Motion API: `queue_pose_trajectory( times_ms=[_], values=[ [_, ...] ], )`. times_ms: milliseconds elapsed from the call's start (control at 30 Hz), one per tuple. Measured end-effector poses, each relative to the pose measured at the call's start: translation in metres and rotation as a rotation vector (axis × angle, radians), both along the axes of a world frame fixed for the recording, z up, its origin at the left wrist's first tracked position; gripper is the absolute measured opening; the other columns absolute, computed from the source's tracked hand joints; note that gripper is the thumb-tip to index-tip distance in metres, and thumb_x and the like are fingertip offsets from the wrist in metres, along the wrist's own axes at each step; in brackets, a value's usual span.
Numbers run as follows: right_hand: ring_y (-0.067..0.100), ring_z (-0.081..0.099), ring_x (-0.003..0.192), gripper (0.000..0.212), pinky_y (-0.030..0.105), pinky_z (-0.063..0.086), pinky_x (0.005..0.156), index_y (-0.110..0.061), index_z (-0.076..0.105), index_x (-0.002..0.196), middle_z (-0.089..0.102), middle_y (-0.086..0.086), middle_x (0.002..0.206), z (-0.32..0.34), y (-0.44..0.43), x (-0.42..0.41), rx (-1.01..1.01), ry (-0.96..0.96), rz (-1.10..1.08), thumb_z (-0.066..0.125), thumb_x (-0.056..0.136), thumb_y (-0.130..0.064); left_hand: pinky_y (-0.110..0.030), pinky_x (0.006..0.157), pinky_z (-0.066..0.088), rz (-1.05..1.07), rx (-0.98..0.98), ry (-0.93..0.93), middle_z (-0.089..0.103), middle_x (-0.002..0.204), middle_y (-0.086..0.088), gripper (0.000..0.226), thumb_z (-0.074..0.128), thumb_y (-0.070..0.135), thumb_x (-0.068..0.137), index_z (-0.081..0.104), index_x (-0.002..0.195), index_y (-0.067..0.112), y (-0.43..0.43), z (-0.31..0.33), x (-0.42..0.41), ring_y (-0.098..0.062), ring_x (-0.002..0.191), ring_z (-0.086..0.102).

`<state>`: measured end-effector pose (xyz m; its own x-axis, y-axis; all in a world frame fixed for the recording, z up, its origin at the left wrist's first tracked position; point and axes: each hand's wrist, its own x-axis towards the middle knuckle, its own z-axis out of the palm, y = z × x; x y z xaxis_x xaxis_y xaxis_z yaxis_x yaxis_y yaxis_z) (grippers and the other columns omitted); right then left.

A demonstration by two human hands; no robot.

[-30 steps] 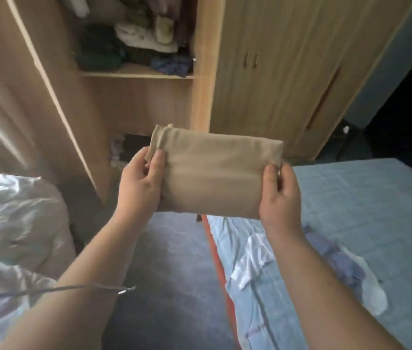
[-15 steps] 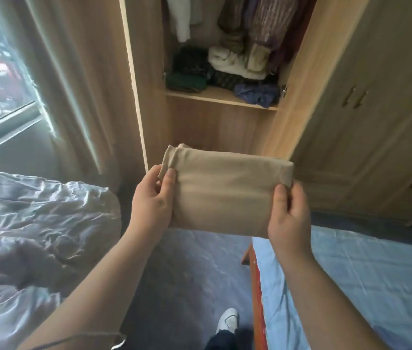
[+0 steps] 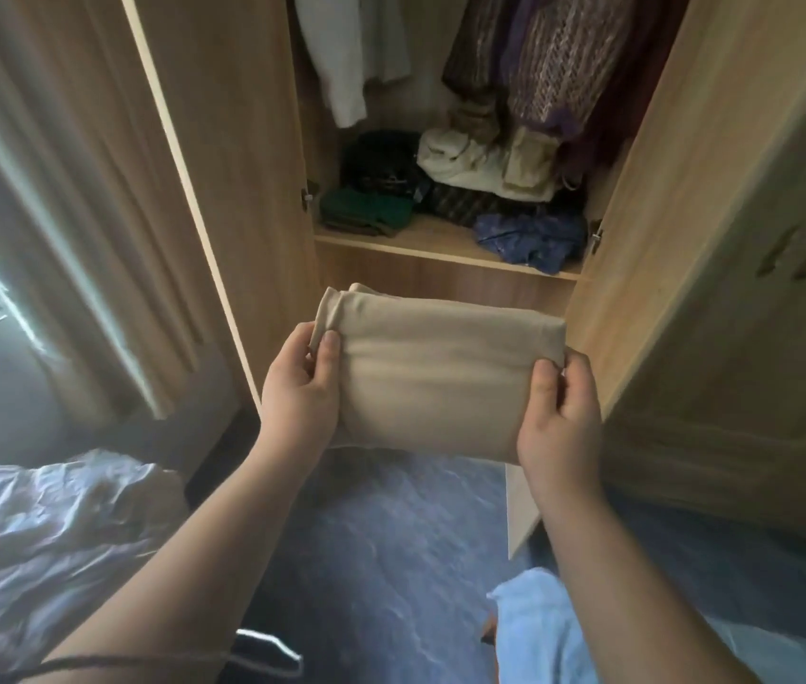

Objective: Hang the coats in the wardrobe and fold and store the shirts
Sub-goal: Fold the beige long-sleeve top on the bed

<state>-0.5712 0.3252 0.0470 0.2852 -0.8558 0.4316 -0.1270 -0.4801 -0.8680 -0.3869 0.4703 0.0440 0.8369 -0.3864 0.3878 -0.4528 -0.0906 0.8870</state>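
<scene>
Gripping the folded beige fabric shirt (image 3: 440,382) at its two side edges, the left hand (image 3: 299,392) and right hand (image 3: 561,427) pinch it, thumbs on top, before the open wooden wardrobe (image 3: 233,140). A dark green folded garment (image 3: 366,209) and a crumpled blue garment (image 3: 529,237) occupy the wooden shelf (image 3: 425,243), whose front edge is bare. Versus the previous frame, the shelf appears nearer and the grip is unchanged.

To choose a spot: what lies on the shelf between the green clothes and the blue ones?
Head view: a dark patterned garment behind, bare shelf in front.
</scene>
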Motion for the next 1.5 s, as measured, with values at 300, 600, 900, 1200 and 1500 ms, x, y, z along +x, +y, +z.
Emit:
queue_pose_trajectory(
  times_ms=[300, 600, 900, 1200, 1500],
  values=[
    [-0.006, 0.056, 0.082, 0.012, 0.02, 0.041, 0.061, -0.037, 0.049, 0.098, 0.058, -0.022, 0.087, -0.027, -0.137, 0.112, 0.096, 0.085, -0.005, 0.039, 0.103, -0.041, -0.019, 0.055, 0.035, -0.029, 0.016, 0.046, 0.051, 0.063, 0.016, 0.024, 0.046, 0.04, 0.099, 0.049, 0.076, 0.032, -0.139, -0.037, 0.114, -0.003, 0.058, 0.044],
    [-0.005, 0.058, 0.081, 0.015, 0.016, 0.045, 0.067, -0.041, 0.051, 0.095, 0.061, -0.021, 0.086, -0.037, -0.286, 0.291, 0.139, 0.112, -0.049, 0.04, 0.104, -0.036, -0.012, 0.067, 0.042, -0.182, 0.094, 0.12, 0.066, 0.085, 0.021, 0.018, 0.045, 0.044, 0.102, 0.059, 0.093, 0.037, -0.303, -0.051, 0.308, 0.003, 0.078, 0.059],
    [0.003, 0.062, 0.09, 0.029, 0.027, 0.05, 0.076, -0.04, 0.051, 0.111, 0.064, -0.013, 0.1, -0.068, -0.419, 0.394, 0.258, 0.096, -0.087, 0.036, 0.096, -0.06, -0.022, 0.069, 0.042, -0.272, 0.205, 0.212, 0.065, 0.09, 0.014, 0.02, 0.045, 0.05, 0.101, 0.058, 0.097, 0.036, -0.454, -0.063, 0.421, 0.001, 0.083, 0.059],
    [0.018, 0.048, 0.123, 0.056, 0.036, 0.034, 0.107, -0.033, 0.032, 0.148, 0.049, -0.005, 0.137, -0.109, -0.549, 0.464, 0.466, 0.26, 0.069, 0.051, 0.097, -0.048, -0.042, 0.099, 0.044, -0.227, 0.415, 0.463, 0.058, 0.12, -0.006, 0.054, 0.037, 0.057, 0.101, 0.054, 0.131, 0.015, -0.582, -0.089, 0.49, -0.029, 0.111, 0.054],
    [0.027, 0.051, 0.123, 0.057, 0.038, 0.042, 0.105, -0.013, 0.042, 0.142, 0.052, 0.011, 0.136, -0.127, -0.595, 0.476, 0.172, 0.828, 0.084, 0.045, 0.096, -0.046, -0.039, 0.093, 0.042, -0.153, 0.772, 0.221, 0.055, 0.128, -0.017, 0.045, 0.045, 0.034, 0.1, 0.041, 0.137, 0.008, -0.597, -0.105, 0.504, -0.036, 0.117, 0.053]
  ],
)
